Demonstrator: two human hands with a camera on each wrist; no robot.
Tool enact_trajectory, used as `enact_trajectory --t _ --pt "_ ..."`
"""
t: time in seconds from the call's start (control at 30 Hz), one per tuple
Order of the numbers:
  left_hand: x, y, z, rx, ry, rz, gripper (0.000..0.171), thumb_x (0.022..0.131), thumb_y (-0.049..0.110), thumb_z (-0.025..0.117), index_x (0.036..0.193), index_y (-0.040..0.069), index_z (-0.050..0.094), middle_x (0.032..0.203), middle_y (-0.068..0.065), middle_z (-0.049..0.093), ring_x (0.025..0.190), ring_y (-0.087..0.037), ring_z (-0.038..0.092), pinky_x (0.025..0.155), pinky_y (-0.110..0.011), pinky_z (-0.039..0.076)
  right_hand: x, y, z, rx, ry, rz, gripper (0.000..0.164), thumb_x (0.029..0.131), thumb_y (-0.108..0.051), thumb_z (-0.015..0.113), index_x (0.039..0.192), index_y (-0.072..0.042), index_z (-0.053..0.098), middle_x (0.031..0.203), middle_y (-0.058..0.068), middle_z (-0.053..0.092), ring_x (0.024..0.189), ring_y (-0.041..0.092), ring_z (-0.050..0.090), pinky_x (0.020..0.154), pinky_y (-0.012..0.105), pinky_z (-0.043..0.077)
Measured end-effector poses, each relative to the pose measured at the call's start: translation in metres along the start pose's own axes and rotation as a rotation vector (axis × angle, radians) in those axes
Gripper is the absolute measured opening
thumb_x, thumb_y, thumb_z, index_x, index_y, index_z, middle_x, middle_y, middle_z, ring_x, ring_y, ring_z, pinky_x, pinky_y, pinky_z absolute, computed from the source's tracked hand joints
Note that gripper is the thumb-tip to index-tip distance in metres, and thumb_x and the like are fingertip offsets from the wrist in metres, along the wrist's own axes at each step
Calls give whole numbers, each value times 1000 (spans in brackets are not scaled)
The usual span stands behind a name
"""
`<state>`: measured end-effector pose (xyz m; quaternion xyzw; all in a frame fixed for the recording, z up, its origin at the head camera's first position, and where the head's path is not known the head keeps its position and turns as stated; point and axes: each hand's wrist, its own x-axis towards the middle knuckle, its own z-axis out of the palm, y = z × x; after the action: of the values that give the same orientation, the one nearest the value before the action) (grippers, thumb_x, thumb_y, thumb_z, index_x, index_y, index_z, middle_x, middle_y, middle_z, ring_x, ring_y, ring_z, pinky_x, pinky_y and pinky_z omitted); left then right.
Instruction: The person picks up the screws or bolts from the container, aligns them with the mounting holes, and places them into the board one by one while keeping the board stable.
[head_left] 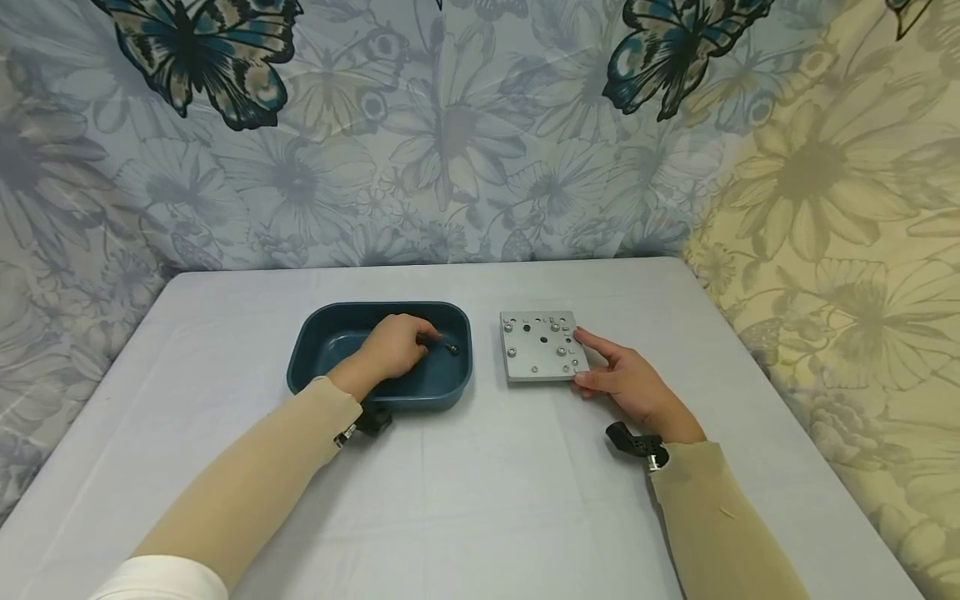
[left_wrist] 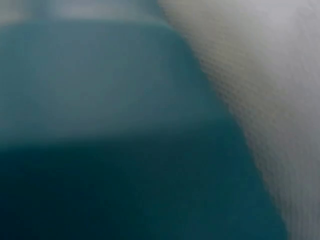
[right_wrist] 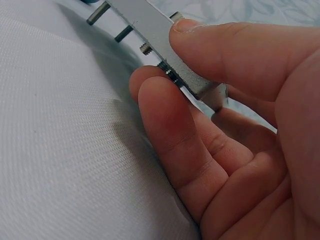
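In the head view my left hand [head_left: 392,343] reaches into a dark teal tray [head_left: 298,354], its fingers bent downward. A small dark metal piece, seemingly a screw [head_left: 453,348], shows by the fingertips; whether they pinch it cannot be made out. My right hand [head_left: 633,383] grips the right edge of a square silver metal plate [head_left: 528,343] with several screws and holes in its face. In the right wrist view the thumb [right_wrist: 215,52] presses on the plate [right_wrist: 150,30], and fingers curl beneath it. Threaded screw ends [right_wrist: 145,48] stick out of its underside, above the cloth.
A white cloth [head_left: 480,517] covers the table. Behind it hangs a curtain [head_left: 450,167] with flowers and butterflies. The left wrist view is blurred and shows mostly the tray wall [left_wrist: 110,85] and some pale cloth [left_wrist: 295,100]. Black wrist cameras [head_left: 636,440] sit on both wrists.
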<state>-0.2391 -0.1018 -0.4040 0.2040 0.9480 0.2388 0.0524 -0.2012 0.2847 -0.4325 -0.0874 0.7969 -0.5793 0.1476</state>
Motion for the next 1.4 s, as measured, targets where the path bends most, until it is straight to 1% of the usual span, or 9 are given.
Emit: enact_trajectory --t 0.13,0.3,0.43,0.73,0.9,0.97,1.13,1.27,1.4 --pt "-1 0 1 33 9 20 29 90 -2 65 116 8 74 115 -8 70 110 -27 63 94 -42 50 1 0 0 6 -5 -2 83 87 -14 79 157 -18 34 102 19 72 77 25 68 78 26 54" --pt "1 1 0 50 -35 64 29 92 -2 65 119 5 72 119 -11 67 115 -29 60 98 -42 47 1 -2 1 2 -7 4 83 87 -14 79 157 -18 35 103 19 72 78 24 68 78 26 54" --pt "3 2 1 97 -55 89 25 92 1 64 115 4 74 115 -13 66 110 -30 61 96 -42 48 0 -3 1 8 -12 9 83 87 -14 79 157 -18 34 106 19 71 79 24 68 77 26 54" --pt "5 -2 5 109 -47 37 28 93 1 59 118 4 71 102 -10 68 90 -23 62 83 -39 52 1 -2 0 15 -16 5 83 87 -15 79 157 -18 34 103 20 71 79 23 68 76 27 55" --pt "5 -3 5 95 -49 -48 36 94 5 57 128 10 67 112 -8 69 88 -20 60 82 -38 51 1 -1 0 16 -18 3 83 87 -15 79 157 -18 34 102 21 71 77 23 68 77 26 54" --pt "4 -4 4 88 -64 -46 38 95 7 57 132 12 66 119 -8 67 91 -21 60 82 -38 50 1 -1 0 18 -18 2 83 87 -14 79 157 -18 34 102 21 71 77 23 68 77 26 54" --pt "3 -4 4 110 -114 9 37 99 10 56 134 15 65 129 -8 64 101 -21 58 83 -37 46 1 0 0 15 -13 2 83 87 -14 79 157 -17 35 104 20 71 77 23 68 76 27 55" --pt "2 -3 3 131 -137 4 40 99 11 54 137 15 63 131 -8 63 98 -23 57 84 -38 46 1 0 0 5 -3 8 84 86 -16 80 157 -18 35 101 18 72 77 24 68 77 27 54" --pt "0 0 2 179 -141 10 39 99 12 54 138 13 62 130 -12 62 105 -26 60 91 -43 49 0 -1 0 6 3 14 84 86 -16 80 157 -19 35 102 17 72 77 25 68 77 27 54"
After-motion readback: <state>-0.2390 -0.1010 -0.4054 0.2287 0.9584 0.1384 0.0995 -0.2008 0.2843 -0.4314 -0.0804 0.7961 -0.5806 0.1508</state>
